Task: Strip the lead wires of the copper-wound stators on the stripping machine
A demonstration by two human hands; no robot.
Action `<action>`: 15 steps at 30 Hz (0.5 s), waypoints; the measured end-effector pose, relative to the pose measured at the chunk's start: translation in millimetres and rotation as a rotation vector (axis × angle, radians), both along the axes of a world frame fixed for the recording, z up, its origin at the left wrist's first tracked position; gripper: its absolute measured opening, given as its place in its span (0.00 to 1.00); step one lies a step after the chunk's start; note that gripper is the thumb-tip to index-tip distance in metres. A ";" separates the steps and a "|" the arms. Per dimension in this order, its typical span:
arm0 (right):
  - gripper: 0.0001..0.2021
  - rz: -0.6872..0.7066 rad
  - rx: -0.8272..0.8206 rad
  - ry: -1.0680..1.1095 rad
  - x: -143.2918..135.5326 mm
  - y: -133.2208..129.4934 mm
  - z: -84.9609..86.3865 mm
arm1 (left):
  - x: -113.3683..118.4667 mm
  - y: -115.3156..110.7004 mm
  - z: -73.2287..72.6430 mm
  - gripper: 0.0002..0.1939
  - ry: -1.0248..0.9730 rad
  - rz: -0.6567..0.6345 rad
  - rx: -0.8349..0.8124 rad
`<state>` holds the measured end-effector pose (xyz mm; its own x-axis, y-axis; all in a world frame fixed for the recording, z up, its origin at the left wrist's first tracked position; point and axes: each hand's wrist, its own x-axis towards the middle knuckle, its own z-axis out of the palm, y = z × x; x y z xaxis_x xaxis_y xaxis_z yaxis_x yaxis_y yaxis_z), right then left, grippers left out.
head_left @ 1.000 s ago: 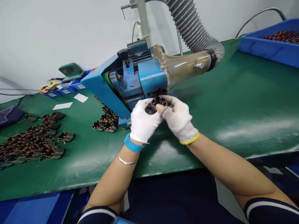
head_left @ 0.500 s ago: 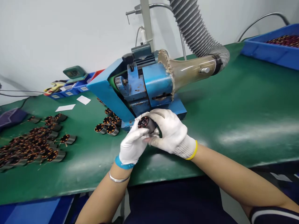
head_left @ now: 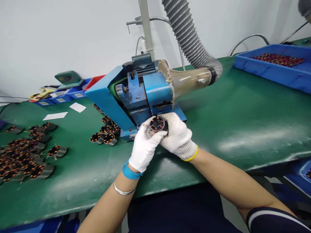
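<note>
Between my two gloved hands I hold a motor stator [head_left: 157, 124], a short dark cylinder with copper windings and its open end turned up toward me. My left hand [head_left: 146, 142], in a white glove with a blue cuff, grips its left and near side. Around the right side wraps my right hand [head_left: 177, 133], in a white knit glove with a yellow edge. A thin wire end stands up at the stator's far rim. Just beyond the hands is a blue belt-driven machine [head_left: 157, 89]; whether the stator touches it I cannot tell.
Several stators [head_left: 104, 130] stand left of the machine, and a larger heap of stators [head_left: 21, 158] lies farther left. A ribbed grey hose [head_left: 186, 32] joins the machine's clear funnel [head_left: 187, 82]. At right is a blue tray [head_left: 269, 69] of small parts. Paper slips [head_left: 55, 116] lie behind.
The stator has turned so that its open end faces me more fully. My hands have closed nearer around it. The camera view has swung to the right.
</note>
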<state>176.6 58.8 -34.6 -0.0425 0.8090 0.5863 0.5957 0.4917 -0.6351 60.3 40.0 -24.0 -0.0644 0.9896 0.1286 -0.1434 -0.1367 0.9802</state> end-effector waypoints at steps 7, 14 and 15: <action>0.26 -0.098 0.031 0.124 8.5 16.8 11.0 | 19.1 24.5 17.3 0.26 -0.025 0.024 -0.013; 0.24 -0.068 0.022 0.137 13.6 23.6 9.9 | 24.0 31.3 17.0 0.24 0.026 0.044 0.037; 0.25 -0.059 0.043 0.142 13.7 22.0 8.5 | 22.8 28.5 15.8 0.24 0.059 0.051 0.062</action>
<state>190.3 80.8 -26.1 0.0897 0.7817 0.6172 0.5301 0.4871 -0.6940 83.1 68.5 -8.1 -0.1047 0.9754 0.1942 -0.0766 -0.2026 0.9763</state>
